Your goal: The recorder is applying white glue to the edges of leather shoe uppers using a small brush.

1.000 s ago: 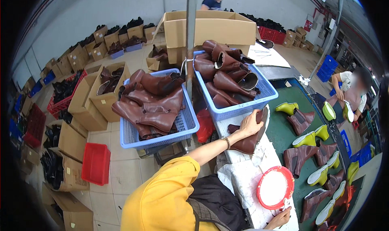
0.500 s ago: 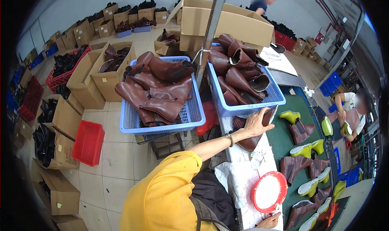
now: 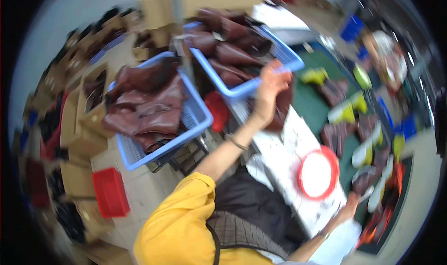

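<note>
My left hand (image 3: 274, 86) reaches over the near corner of the right blue basket (image 3: 240, 93), fingers stretched out and smeared by motion. Just under and beside it a brown boot (image 3: 282, 107) lies on the white-covered bench (image 3: 274, 146); I cannot tell whether the hand touches it. Nearer to me, right of a red-rimmed bowl of white stuff (image 3: 318, 174), my right hand (image 3: 345, 212) is closed on a thin pale tool (image 3: 365, 194), too blurred to name. The hand is beside the edge of the green conveyor belt (image 3: 309, 95).
Brown boots and yellow-green shoe forms (image 3: 348, 107) stand along the belt. Another blue basket (image 3: 162, 157) of brown boots is at left, beside a red bin (image 3: 111, 193) and cardboard boxes (image 3: 77, 169). A metal post (image 3: 180, 27) rises between the baskets. A co-worker (image 3: 389, 58) sits across the belt.
The view has swung to the right and is blurred. My left hand has lifted its fingers near the boot. My right hand has moved from below the bowl to the belt's edge.
</note>
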A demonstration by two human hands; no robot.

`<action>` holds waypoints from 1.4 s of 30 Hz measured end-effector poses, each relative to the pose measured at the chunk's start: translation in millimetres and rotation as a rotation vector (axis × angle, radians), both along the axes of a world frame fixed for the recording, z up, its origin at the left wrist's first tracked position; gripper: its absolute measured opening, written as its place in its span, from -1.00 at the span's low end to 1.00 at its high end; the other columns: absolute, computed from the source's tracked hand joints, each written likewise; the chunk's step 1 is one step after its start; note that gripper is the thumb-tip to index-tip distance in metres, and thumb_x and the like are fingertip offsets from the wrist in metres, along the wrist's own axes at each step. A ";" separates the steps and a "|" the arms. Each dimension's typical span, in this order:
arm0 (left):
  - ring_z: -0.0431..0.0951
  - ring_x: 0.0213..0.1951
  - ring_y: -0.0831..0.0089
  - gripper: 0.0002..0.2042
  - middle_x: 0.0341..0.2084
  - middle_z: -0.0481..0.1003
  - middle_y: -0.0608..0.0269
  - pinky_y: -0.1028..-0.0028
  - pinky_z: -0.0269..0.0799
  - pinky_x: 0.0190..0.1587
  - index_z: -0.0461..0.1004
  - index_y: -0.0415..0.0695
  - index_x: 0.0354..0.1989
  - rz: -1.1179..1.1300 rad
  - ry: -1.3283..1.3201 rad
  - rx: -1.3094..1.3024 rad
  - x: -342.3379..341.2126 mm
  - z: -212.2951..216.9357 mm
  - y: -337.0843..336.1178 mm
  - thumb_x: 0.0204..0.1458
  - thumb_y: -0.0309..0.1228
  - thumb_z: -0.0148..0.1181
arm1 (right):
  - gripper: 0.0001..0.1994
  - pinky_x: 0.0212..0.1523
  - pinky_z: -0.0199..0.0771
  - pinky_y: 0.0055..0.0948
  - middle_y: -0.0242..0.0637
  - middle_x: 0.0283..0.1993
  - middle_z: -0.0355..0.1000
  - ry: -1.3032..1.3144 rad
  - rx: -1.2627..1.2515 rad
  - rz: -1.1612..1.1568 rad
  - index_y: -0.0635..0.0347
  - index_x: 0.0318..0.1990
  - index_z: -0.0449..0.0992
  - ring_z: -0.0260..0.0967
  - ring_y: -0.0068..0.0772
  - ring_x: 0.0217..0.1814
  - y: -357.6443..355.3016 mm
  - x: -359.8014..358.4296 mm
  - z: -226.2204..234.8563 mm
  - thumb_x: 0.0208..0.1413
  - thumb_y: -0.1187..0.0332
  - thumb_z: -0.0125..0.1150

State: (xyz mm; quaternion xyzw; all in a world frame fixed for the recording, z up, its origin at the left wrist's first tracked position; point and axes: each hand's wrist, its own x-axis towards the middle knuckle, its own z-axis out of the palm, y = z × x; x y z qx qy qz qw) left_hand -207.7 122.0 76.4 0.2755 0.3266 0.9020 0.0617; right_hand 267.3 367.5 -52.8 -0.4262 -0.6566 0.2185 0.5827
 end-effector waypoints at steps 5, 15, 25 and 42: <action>0.18 0.47 0.00 -0.19 0.46 0.18 -0.11 -0.03 0.04 0.49 0.06 0.17 0.54 -0.809 -0.306 0.392 40.2 49.9 -6.9 0.25 0.41 -0.24 | -0.72 -0.63 -0.11 -0.70 -0.75 -0.52 0.23 0.086 -0.456 0.475 0.23 0.15 0.60 -0.06 -0.89 -0.63 -137.4 -144.3 119.6 0.40 0.34 0.16; -0.06 0.55 -0.07 0.03 0.57 -0.17 -0.15 -0.05 -0.14 0.54 -0.33 0.28 0.62 -1.054 -0.397 0.358 150.9 38.7 1.0 0.09 0.52 -0.11 | -0.56 -0.28 0.54 -0.57 -0.20 -0.10 0.59 0.284 -0.555 0.799 0.47 0.04 0.53 0.51 -0.58 -0.20 -215.9 -233.5 120.8 0.05 0.43 0.53; -0.19 0.58 -0.10 0.18 0.59 -0.32 -0.16 0.04 -0.28 0.56 -0.60 0.19 0.59 -0.953 0.159 -0.221 208.9 10.7 -7.5 0.02 0.59 -0.14 | -0.85 -0.25 0.47 -0.63 -0.42 -0.29 0.54 0.629 -0.652 0.516 0.33 -0.14 0.62 0.41 -0.69 -0.31 -177.6 -194.7 109.8 0.21 0.44 0.38; -0.28 0.54 -0.42 0.04 0.51 -0.31 -0.52 -0.11 -0.18 0.50 -0.02 -0.07 0.58 -0.590 1.083 -0.423 208.2 7.9 -32.0 0.05 0.24 0.31 | -0.62 -0.49 0.23 -0.62 -0.47 -0.50 0.43 0.458 -0.578 0.513 0.32 -0.06 0.56 0.28 -0.71 -0.50 -175.0 -177.1 136.3 0.44 0.10 0.10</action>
